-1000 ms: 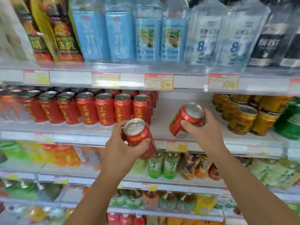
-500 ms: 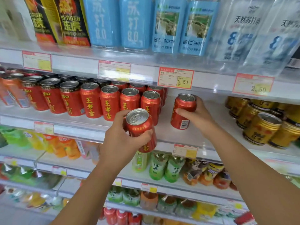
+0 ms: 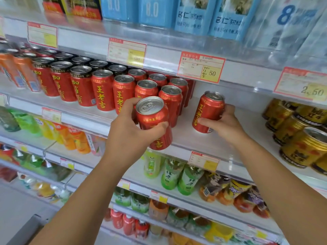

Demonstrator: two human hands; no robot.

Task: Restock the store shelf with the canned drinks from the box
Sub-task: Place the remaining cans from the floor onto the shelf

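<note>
Midway through restocking, at a guess. Holds one red canned drink [image 3: 208,110] near upright in the right hand [image 3: 224,124], thumb and fingers [image 3: 206,121] clamped on its lower half, down at the white shelf [image 3: 194,144] in the bare gap between the standing rows of red cans [image 3: 104,89] and the gold cans [image 3: 300,140]; full contact with the board impossible to confirm. Grips a second red can [image 3: 154,121] in the left hand [image 3: 127,133], fingers wrapped tight round its body, tilted top-first toward the camera, in the air just before the shelf edge, not yet placed. Leaves room in that gap for more, by the look of it. Shows no box anywhere, so no count of cans remaining. Blurs the price tags [image 3: 42,35] at left and the orange cans [image 3: 19,71] at far left; crops the blue-labelled bottles [image 3: 192,15] on the shelf above at their tops
</note>
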